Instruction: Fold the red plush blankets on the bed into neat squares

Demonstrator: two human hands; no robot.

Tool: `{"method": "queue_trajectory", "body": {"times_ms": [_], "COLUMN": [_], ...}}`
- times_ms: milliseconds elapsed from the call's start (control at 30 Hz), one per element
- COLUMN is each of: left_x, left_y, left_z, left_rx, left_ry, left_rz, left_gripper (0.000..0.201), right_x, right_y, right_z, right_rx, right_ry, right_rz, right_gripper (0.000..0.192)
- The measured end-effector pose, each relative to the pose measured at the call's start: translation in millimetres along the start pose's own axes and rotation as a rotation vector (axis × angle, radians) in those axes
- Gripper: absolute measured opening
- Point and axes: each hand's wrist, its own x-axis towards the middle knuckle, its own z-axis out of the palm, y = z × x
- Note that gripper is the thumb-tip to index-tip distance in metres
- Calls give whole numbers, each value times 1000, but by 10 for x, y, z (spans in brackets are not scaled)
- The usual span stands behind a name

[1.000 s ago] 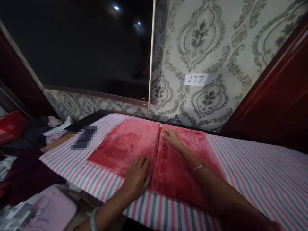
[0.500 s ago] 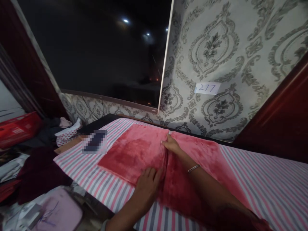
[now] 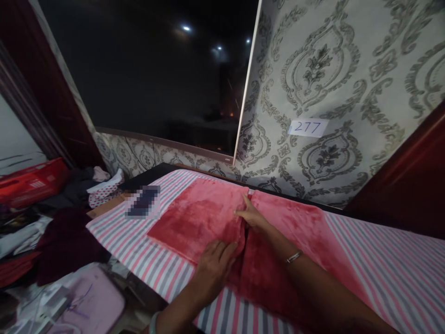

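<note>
Two bare hands work along the inner edge of a red plush cloth (image 3: 198,211), spread in two panels — a dark, parted line between them — on a pink-and-grey striped sheet (image 3: 382,253) below a wall-mounted television (image 3: 156,74). The right hand (image 3: 255,219), silver bangle (image 3: 294,256) at its wrist, is at the far end of the left panel's edge, thumb and forefinger apart; whether it has closed on the fabric cannot be told. The left hand (image 3: 216,260) lies low across the near end, fingers extended over the pile, its underside hidden. The step in hand appears to be taking hold of that edge at both ends; the next move would call for a secure grip at each and even tension — the soft pile could bunch. A paper marked "277" (image 3: 308,127) hangs on the patterned wall.
</note>
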Motion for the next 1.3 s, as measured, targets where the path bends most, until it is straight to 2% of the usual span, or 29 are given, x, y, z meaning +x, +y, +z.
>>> {"method": "queue_trajectory", "body": {"times_ms": [100, 200, 333, 500, 667, 800, 867, 933, 1033, 1133, 1200, 1300], "left_x": [-63, -106, -165, -315, -425, -478, -509, -538, -581, -635, -688, -777], "left_y": [-32, -114, -332, -763, -1176, -1406, -1489, -1549, -1606, -1655, -1697, -1755], "left_z": [-11, -32, -91, -304, -562, -611, -600, -590, -579, -548, -516, -473], "left_rx": [19, 47, 172, 301, 381, 389, 366, 317, 222, 140, 104, 107], "left_ry": [-58, -135, -208, -225, -240, -202, -167, -152, -102, -15, -2, -10], "left_rz": [25, 55, -69, -235, -347, -434, -486, -546, -647, -709, -716, -750], "left_gripper": [37, 53, 68, 71, 60, 58, 59, 59, 53, 47, 46, 47], "right_x": [-19, 16, 33, -55, -122, -109, -85, -46, 55, 237, 418, 771], "right_y": [-39, -134, -203, -94, 7, 68, 121, 161, 90, -177, -392, -624], "right_z": [4, 33, 47, -46, -118, -91, -84, -126, -292, -410, -331, 53], "right_rx": [202, 357, 426, 433, 421, 398, 341, 175, -336, -825, -877, -749], "right_ry": [-57, -20, 13, -2, -69, -96, -85, -55, -30, 9, 6, -87], "right_rz": [55, 88, 99, 173, 242, 251, 243, 162, -36, -177, -267, -347], "right_gripper": [88, 82, 79, 81, 89, 96, 97, 93, 74, 43, 34, 35]}}
